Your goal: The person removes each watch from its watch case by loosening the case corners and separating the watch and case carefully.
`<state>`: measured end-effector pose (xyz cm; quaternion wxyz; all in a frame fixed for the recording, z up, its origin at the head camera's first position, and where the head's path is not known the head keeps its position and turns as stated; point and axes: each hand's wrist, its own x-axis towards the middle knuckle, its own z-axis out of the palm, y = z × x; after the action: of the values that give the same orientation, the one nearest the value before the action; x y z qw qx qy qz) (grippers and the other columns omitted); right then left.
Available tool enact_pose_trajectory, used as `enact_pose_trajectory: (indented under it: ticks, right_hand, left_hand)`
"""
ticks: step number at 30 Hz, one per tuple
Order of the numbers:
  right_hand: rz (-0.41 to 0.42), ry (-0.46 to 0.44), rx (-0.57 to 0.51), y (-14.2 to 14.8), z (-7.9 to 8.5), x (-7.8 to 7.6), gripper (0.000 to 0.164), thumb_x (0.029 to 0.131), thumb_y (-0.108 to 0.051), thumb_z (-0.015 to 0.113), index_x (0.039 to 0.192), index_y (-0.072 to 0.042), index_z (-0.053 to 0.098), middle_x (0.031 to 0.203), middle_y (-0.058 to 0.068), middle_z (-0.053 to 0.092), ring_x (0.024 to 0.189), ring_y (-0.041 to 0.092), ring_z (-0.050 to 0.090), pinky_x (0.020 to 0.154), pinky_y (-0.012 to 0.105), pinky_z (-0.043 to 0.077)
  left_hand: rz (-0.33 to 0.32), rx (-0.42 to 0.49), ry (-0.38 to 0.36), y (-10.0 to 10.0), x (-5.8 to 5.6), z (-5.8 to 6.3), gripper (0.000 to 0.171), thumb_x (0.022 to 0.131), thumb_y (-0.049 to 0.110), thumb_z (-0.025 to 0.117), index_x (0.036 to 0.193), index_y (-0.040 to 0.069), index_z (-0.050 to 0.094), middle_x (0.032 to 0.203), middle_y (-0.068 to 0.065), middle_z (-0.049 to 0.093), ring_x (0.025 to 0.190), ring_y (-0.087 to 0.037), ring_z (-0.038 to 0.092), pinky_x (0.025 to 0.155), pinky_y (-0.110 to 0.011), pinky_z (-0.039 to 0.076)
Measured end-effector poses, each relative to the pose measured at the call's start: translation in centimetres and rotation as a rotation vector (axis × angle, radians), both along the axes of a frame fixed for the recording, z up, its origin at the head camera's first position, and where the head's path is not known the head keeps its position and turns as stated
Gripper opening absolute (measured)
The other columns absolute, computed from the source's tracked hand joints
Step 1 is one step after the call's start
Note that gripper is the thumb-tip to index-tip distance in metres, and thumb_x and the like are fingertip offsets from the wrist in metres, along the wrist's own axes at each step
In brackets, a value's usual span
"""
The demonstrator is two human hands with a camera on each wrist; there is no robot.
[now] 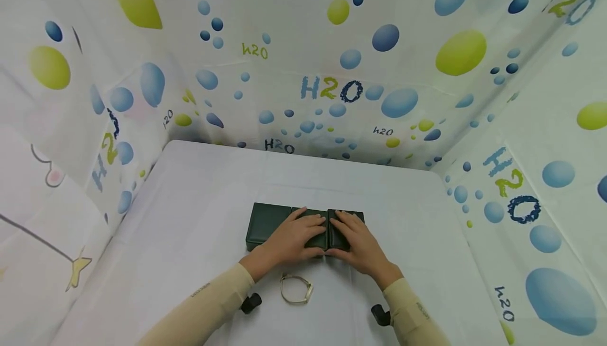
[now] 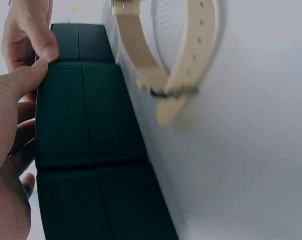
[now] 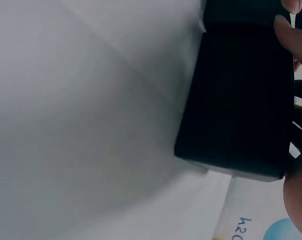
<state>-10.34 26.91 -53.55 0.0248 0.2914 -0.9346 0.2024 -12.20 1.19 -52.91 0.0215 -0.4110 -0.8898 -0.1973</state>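
Note:
Three dark green boxes stand side by side in a row on the white table. My left hand (image 1: 295, 236) lies over the middle box (image 1: 316, 240), its thumb at the near top edge and its fingers across the top. Over the right box (image 1: 338, 239) rests my right hand (image 1: 359, 243), fingers spread towards the far edge. Both thumb tips almost meet at the seam between these two boxes. The left box (image 1: 269, 220) is untouched. In front of the row, a wristwatch (image 1: 309, 292) with a cream strap (image 2: 193, 40) stands on its side with the strap looped.
The white table (image 1: 204, 188) has raised white curtains (image 1: 284, 67) behind it and at both sides, printed with blue and green drops. A small black piece sits by each forearm, at the left sleeve (image 1: 204, 304) and the right sleeve (image 1: 412, 309).

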Motion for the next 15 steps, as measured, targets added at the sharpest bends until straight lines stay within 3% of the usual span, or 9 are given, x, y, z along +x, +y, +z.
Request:
enact_pose_trajectory:
  ticks: [6, 15]
  right_hand:
    - [0.029, -0.066, 0.05, -0.2, 0.4, -0.9, 0.087, 0.086, -0.051, 0.082, 0.158, -0.016, 0.047, 0.168, 0.009, 0.036, 0.156, 0.035, 0.031, 0.128, 0.055, 0.026]
    - [-0.066, -0.056, 0.067, 2.1, 0.0, -0.3, 0.079, 0.086, -0.04, 0.085, 0.154, -0.016, 0.053, 0.166, 0.009, 0.04, 0.157, 0.032, 0.032, 0.128, 0.057, 0.024]
  left_hand:
    - [0.029, 0.0, -0.07, -2.0, -0.6, 0.0, 0.074, 0.091, 0.06, 0.072, 0.147, 0.014, 0.06, 0.161, -0.007, 0.049, 0.151, -0.024, 0.043, 0.129, -0.054, 0.022]
    - [0.045, 0.002, -0.186, -3.7, -1.1, 0.6, 0.089, 0.085, 0.063, 0.077, 0.155, 0.017, 0.051, 0.166, -0.014, 0.039, 0.157, -0.034, 0.032, 0.13, -0.057, 0.016]
